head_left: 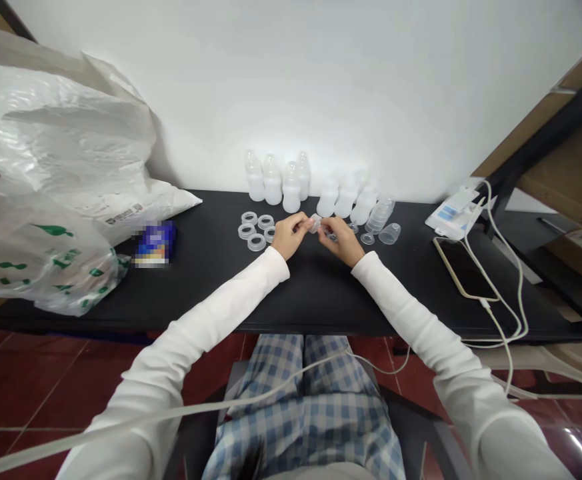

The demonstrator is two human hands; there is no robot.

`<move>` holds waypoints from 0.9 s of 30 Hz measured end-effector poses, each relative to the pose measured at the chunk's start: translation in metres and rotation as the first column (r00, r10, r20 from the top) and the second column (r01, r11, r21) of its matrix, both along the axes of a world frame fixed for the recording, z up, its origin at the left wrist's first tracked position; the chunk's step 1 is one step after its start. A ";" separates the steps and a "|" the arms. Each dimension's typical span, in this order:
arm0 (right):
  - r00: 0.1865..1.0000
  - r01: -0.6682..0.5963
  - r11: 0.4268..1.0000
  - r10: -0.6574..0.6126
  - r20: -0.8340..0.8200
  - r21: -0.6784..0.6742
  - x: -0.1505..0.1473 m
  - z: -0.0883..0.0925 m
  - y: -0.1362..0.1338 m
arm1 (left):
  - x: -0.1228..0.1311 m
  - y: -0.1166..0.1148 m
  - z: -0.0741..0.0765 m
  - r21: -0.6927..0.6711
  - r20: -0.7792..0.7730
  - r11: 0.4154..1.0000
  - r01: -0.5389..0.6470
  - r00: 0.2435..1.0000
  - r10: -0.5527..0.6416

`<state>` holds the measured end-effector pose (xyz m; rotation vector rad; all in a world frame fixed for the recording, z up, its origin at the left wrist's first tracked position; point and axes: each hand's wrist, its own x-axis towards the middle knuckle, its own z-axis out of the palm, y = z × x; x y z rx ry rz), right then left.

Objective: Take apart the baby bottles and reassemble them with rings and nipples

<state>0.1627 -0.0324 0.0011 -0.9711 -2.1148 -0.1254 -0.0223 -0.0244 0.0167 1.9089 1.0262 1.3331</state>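
Observation:
Between my two hands is a small translucent piece that looks like a baby bottle nipple. My left hand pinches it from the left, and my right hand has its fingers closed at its right side. Just left of my left hand lie several white collar rings, one partly hidden by the hand. To the right of my right hand are small clear nipples, a clear cap on its side and a leaning stack of clear caps.
Several capped white bottles stand upright by the wall, with uncapped white bottles to their right. A phone with white cables lies at right beside a white packet. Plastic bags and a blue packet occupy the left.

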 end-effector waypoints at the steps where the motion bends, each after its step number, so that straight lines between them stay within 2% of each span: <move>1: 0.999 -0.002 1.000 0.001 0.052 0.014 0.000 0.003 -0.001 | 0.000 0.000 0.000 0.015 -0.006 1.000 -0.010 1.000 0.010; 5: 0.973 -0.023 0.996 0.004 0.232 0.081 0.001 0.011 -0.005 | 0.000 0.000 0.001 0.058 -0.009 0.997 -0.047 0.999 0.048; 11: 0.925 -0.085 0.968 -0.012 0.379 0.237 0.001 0.013 -0.002 | 0.004 0.001 -0.003 0.091 0.019 0.991 -0.096 0.995 0.095; 16: 0.897 -0.128 0.957 0.001 0.443 0.258 0.010 0.012 0.000 | -0.003 0.010 -0.007 0.008 0.025 0.989 -0.148 0.989 0.147; 19: 0.926 -0.084 0.958 -0.027 0.377 0.275 0.021 0.013 0.001 | -0.018 0.017 -0.006 -0.046 0.026 0.973 -0.225 0.974 0.226; 23: 0.966 0.042 0.965 -0.105 0.234 0.260 0.031 0.015 0.003 | -0.036 0.022 -0.006 0.064 -0.085 0.966 -0.250 0.963 0.255; 27: 0.936 0.086 0.984 -0.134 0.325 0.158 0.024 0.014 0.001 | -0.038 0.028 -0.012 0.198 -0.309 0.933 -0.299 0.885 0.349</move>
